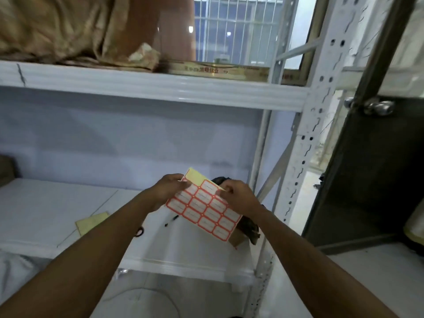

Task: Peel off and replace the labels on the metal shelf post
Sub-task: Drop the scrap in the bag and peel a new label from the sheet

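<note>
I hold a label sheet [204, 210] in front of the lower shelf; it carries several white labels with red borders on yellow backing, bare at its top left corner. My left hand [168, 189] grips the sheet's upper left edge. My right hand [238, 195] pinches the sheet's upper right edge, where a label corner seems lifted. The white perforated metal shelf post [309, 138] rises to the right of my hands, apart from them. No label is visible on the post.
A black pen [171, 221] and a yellow backing sheet [91, 223] lie on the white lower shelf [57, 203]. A dark bundle [249, 228] sits behind the sheet. Brown sacks [57, 28] fill the upper shelf. A dark door [367, 157] with a knob stands at right.
</note>
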